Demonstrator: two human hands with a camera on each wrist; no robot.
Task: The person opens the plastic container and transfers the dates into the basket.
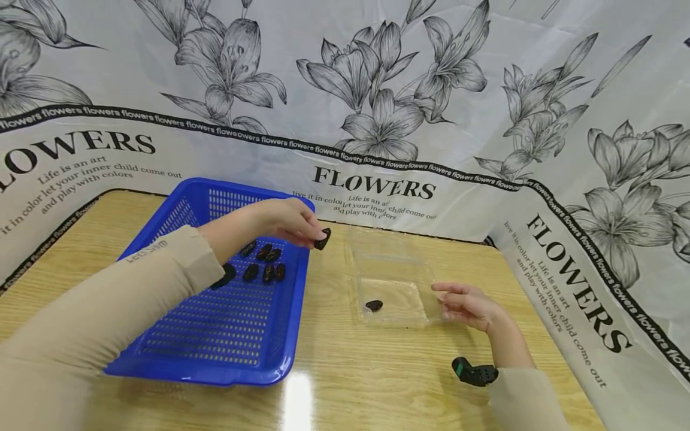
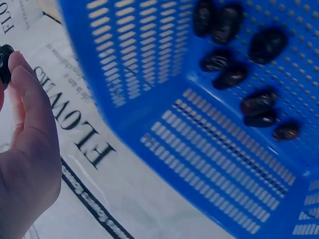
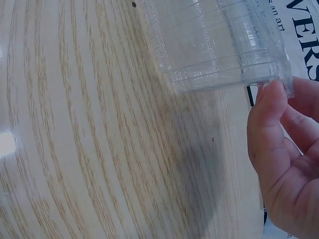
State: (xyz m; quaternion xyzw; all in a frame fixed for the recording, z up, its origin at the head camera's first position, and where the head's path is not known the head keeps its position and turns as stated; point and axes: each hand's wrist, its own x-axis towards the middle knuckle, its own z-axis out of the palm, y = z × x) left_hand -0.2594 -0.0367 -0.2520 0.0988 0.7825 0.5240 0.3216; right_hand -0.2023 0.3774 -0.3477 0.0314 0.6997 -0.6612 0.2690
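Note:
My left hand pinches a dark, wrinkled date between thumb and fingertips, just past the right rim of the blue basket. In the left wrist view, that date shows only in part at the left edge. Several more dates lie on the basket floor. On the table, a clear plastic box with its lid raised at the back holds one date in its front left corner. With thumb and fingers, my right hand grips the right edge of this box.
The wood-grain table bears the basket at left and the box to its right. A white flower-printed sheet stands as a wall behind and along the sides. A black wrist device sits by the right sleeve.

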